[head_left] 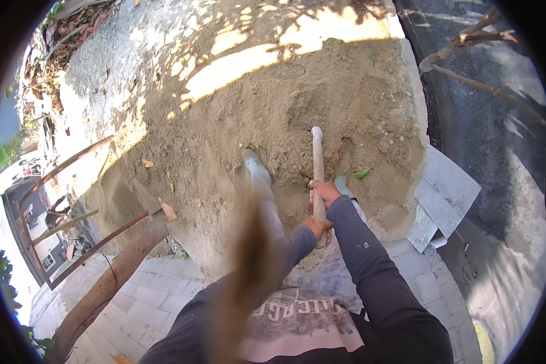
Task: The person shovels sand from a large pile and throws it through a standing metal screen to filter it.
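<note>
Both my hands grip a long wooden tool handle (318, 159), which stands steeply over a heap of damp brown sand (218, 133). My right hand (326, 192) is closed round it at mid-length. Lower in the picture, my left hand (316, 228) is wrapped round the same handle, close to the right one. The handle's far end is whitish and meets the dug-up sand; I cannot make out a tool head. My boots, one greyish (258, 167) and one partly hidden (341, 181), stand in the sand on either side of the handle.
A rusty metal frame (97, 249) and a leaning tree trunk (112, 282) are at the left. Grey tiles (446, 191) lie at the right edge, near a bare branch (461, 45). Paving (148, 294) borders the near side. A blurred brown object (242, 279) hangs close to view.
</note>
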A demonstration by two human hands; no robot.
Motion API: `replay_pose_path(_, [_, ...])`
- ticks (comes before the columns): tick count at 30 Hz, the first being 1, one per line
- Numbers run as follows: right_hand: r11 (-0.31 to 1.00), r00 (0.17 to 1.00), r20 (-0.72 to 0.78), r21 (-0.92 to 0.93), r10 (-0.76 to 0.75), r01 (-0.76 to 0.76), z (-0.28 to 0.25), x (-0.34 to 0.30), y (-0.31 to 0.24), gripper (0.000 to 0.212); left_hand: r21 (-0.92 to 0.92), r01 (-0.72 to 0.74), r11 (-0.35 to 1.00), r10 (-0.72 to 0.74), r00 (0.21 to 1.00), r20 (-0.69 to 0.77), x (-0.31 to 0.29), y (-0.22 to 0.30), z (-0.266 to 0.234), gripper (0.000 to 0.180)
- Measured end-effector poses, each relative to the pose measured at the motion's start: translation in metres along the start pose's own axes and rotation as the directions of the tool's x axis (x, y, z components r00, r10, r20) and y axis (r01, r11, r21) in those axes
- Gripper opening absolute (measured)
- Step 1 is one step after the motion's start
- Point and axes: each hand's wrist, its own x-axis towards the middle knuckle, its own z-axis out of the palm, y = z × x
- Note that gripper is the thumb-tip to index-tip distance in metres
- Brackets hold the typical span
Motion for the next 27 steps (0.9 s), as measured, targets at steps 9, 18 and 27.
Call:
replay_pose_path(9, [0.705, 0.963, 0.239, 0.704, -0.123, -0.085, -0.095, -0.16, -0.058, 0.044, 0.195, 0.16, 0.968, -0.151, 0.987, -0.063, -0.105, 0.053, 0.185, 0.016])
replay_pose_path(18, [0.45, 0.808, -0.027, 0.819, -0.588, 0.355, -0.203, -0.13, -0.155, 0.072, 0.475, 0.043, 0.879, -0.151, 0.97, 0.191, -0.266, 0.141, 0.219, 0.017])
replay_pose_path(27, [0.123, 0.257, -0.396, 0.333, -0.881, 0.935, 0.001, -0.329, -0.291, 0.039, 0.272, -0.442, 0.855, 0.177, 0.741, 0.648, -0.446, 0.17, -0.124, 0.035])
